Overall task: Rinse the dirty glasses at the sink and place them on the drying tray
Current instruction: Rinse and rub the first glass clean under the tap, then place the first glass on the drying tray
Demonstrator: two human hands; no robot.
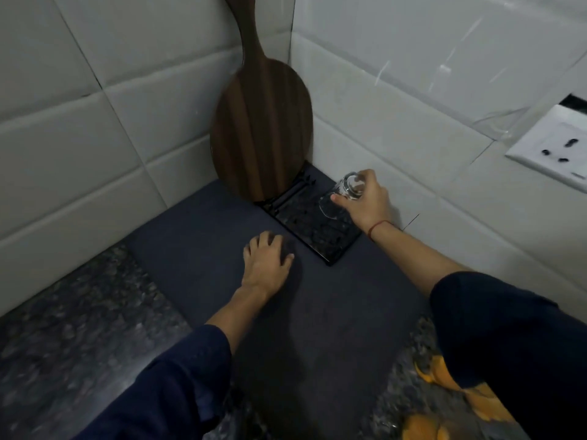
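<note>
So the small clear drinking glass (344, 195) is in the right hand (368, 203), fingers curled round its base end. It's tipped, mouth pointing toward 7 o'clock, over the far end of the black rectangular pegged drying tray (330, 249). Can't tell if the rim actually touches the tray. The tray is tucked into the corner of the white tiled walls (381, 106). At 11 o'clock from the glass, a dark brown paddle-shaped wooden board (260, 131) leans upright, bottom edge at the tray's far end. The left hand (268, 262) lies flat at 8 o'clock, fingers spread on the dark grey mat (301, 328), just beside the tray's left edge, holding nothing. Bare mat runs toward 6 o'clock, with speckled granite counter (79, 312) past its left edge.
</note>
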